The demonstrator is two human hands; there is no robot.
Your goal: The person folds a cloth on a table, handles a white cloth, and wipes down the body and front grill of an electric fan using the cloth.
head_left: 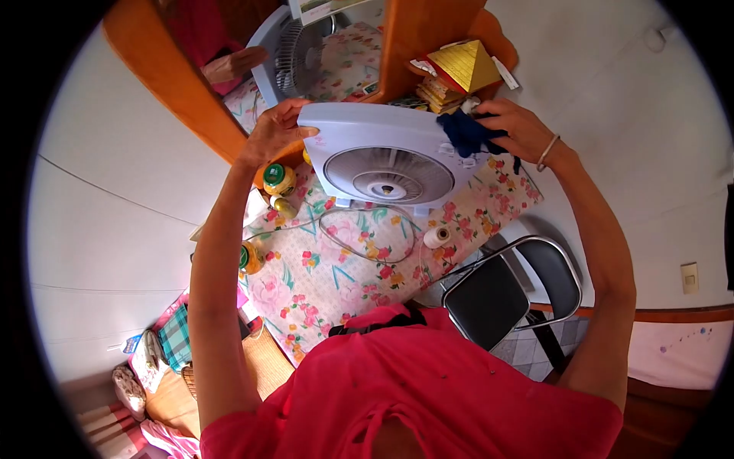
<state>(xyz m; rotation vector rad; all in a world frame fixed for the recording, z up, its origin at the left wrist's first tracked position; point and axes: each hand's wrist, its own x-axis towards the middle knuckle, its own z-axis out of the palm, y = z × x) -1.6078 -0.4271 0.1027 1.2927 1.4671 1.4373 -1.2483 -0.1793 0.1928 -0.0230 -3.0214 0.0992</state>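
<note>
A pale lavender box fan [371,122] stands upright on the table, its round grille facing me. My left hand [277,131] is closed on the fan's upper left corner, thumb in front and fingers behind. In my right hand [516,128] a dark blue cloth [468,135] is bunched against the fan's upper right corner, near the control knobs. The fan's grey cord [367,258] lies looped on the flowered tablecloth [344,287] in front of it. Behind the fan, a mirror [340,57] reflects its back and a hand.
Jars with green lids [279,179] stand at the table's left. A white thread spool [436,237] sits near the front right edge. Behind the right hand is a yellow pyramid-shaped box [466,67] on stacked items. A black folding chair [489,298] stands at the right.
</note>
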